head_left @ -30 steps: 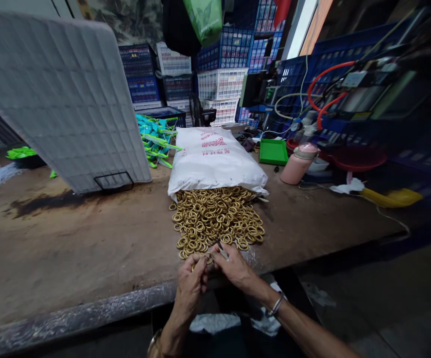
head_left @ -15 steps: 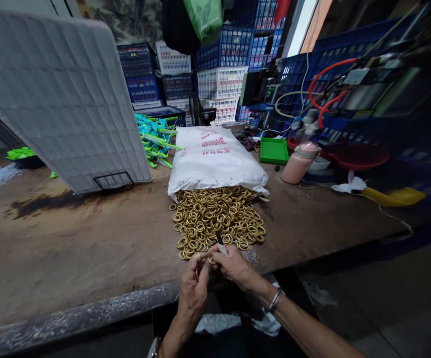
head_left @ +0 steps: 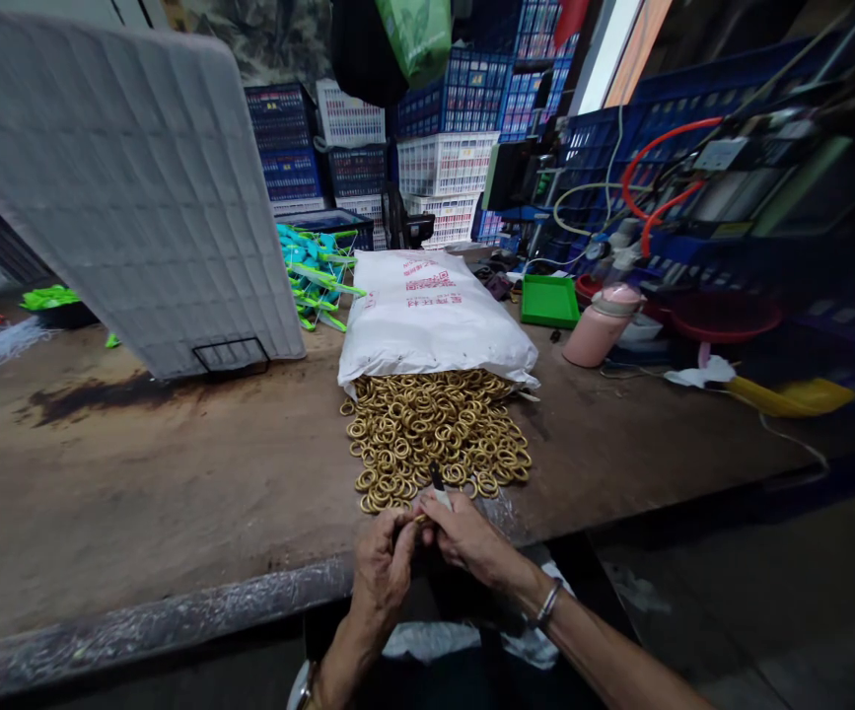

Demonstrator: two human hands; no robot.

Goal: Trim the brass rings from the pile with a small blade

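A heap of gold-coloured rings [head_left: 434, 434] spills from the mouth of a white printed sack [head_left: 434, 316] on the table. Just in front of the heap, at the table's near edge, my two hands meet. My left hand [head_left: 383, 562] is closed, its thumb and fingers pinching a gold ring [head_left: 419, 519]. My right hand [head_left: 463, 532] is closed around a small knife [head_left: 439, 483] with a pale handle; its dark tip points away from me over the rings. The right fingertips are at the same ring, partly hidden.
On the left a tall white ribbed panel [head_left: 138, 197] stands on the table [head_left: 176, 493]. Behind the sack lie teal and green plastic pieces [head_left: 316, 276]. To the right are a green tray [head_left: 549, 301], a pink bottle [head_left: 601, 325] and a machine with orange hoses [head_left: 649, 168]. Stacked crates [head_left: 446, 163] stand behind.
The view has shifted slightly, so the scene sits a little further right. My left fingers have closed in towards my right hand, and the ring between them has turned.
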